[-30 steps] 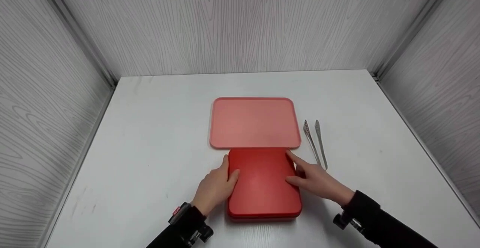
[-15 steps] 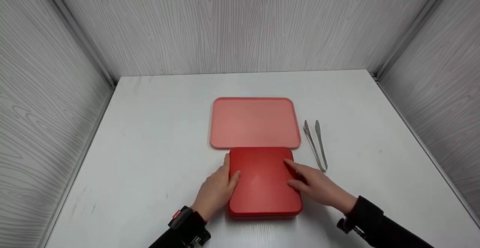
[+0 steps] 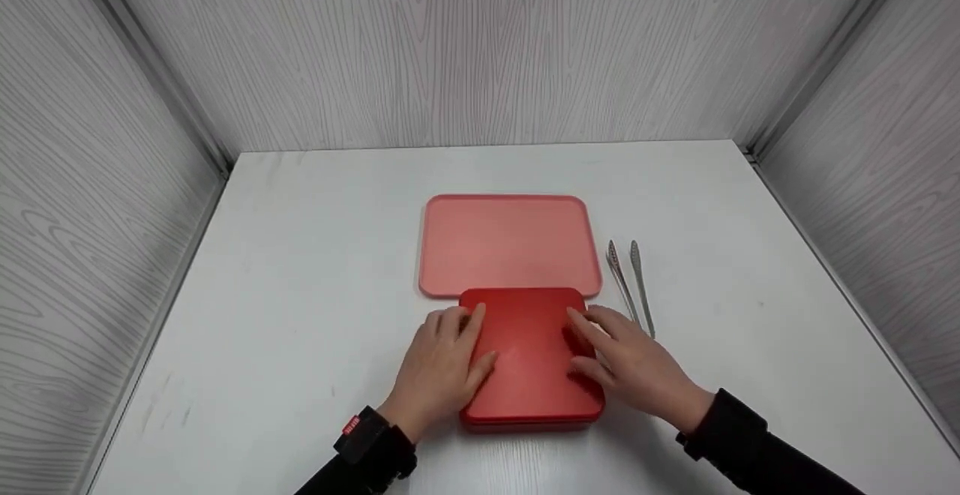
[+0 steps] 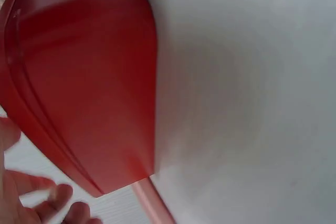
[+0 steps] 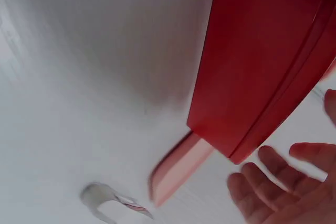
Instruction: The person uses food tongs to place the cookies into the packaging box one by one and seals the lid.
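A red box with a lid [image 3: 529, 360] stands on the white table in the head view, its far edge overlapping the near rim of the pink tray [image 3: 510, 247]. My left hand [image 3: 435, 367] lies over the box's left edge, thumb and index finger extended at the lid. On the other side, my right hand [image 3: 637, 360] is at the right edge with its fingers spread over the lid and loosely bent. Both wrist views show the box's tall side wall [image 4: 100, 87] and a seam below the lid, with relaxed fingers [image 5: 247, 187] beyond the lid's edge. The box's inside is hidden.
Metal tongs [image 3: 643, 285] lie spread to the right of the tray, their near end partly behind my right hand. Grey wood-grain panels [image 3: 480, 52] close off the back and both sides of the table [image 3: 315, 255].
The box top has shifted slightly away from me. My left hand has moved from the box's left side further onto the lid. My right hand's fingers have spread a little.
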Demonstrator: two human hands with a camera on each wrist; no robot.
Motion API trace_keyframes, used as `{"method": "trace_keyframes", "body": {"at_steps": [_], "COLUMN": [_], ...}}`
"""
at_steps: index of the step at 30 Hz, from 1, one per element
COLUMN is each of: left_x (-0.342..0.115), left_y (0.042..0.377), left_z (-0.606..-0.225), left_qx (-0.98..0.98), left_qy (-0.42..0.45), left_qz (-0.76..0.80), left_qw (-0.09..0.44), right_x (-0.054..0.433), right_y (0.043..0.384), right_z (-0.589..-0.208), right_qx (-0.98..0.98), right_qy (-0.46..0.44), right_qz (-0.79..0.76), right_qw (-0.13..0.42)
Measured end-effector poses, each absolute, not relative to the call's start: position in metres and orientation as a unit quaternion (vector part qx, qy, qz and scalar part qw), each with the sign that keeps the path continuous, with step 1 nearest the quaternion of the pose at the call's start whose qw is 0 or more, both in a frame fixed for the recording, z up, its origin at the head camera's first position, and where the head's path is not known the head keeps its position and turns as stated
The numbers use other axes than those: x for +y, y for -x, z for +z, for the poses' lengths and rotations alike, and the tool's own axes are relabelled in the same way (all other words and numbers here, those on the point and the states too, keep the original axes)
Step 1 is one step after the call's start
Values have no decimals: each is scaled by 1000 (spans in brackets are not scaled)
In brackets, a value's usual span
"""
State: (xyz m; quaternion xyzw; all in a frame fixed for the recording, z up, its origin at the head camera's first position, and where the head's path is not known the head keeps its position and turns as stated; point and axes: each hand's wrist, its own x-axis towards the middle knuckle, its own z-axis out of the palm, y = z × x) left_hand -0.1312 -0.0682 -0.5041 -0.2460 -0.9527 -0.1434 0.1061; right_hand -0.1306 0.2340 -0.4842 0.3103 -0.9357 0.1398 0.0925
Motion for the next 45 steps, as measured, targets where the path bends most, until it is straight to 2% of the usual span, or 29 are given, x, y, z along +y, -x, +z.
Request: {"method": "trace_keyframes", "body": {"at_steps": [3, 7, 10, 21, 28, 37, 41, 45], "left_x": [-67, -64, -63, -61, -62, -62, -67, -78], "left_y": [131, 129, 129, 128, 128, 129, 134, 145], "left_z": [-503, -506, -509, -523, -525, -520, -516, -511], "left_qx": [-935, -925, -923, -922, -922, -924, -930, -942], "left_qy": [320, 361, 370, 383, 383, 375, 357, 324], "left_qz": [-123, -118, -107, -51, -50, -70, -91, -87], "left_qw": [84, 2, -20, 29, 35, 21, 7, 26], "right_x": [227, 220, 218, 219, 216, 220, 224, 232], "right_y": [128, 126, 125, 122, 122, 126, 132, 144], "right_z": [-484, -490, -497, -512, -513, -509, -502, -492], "right_qx": [-923, -926, -930, -920, -924, -919, -925, -939], "right_qy": [-355, -366, -361, -384, -376, -387, -372, -335], "right_qz": [115, 90, 73, 40, 43, 53, 70, 78], "right_qw": [95, 36, 11, 71, 48, 62, 35, 21]}}
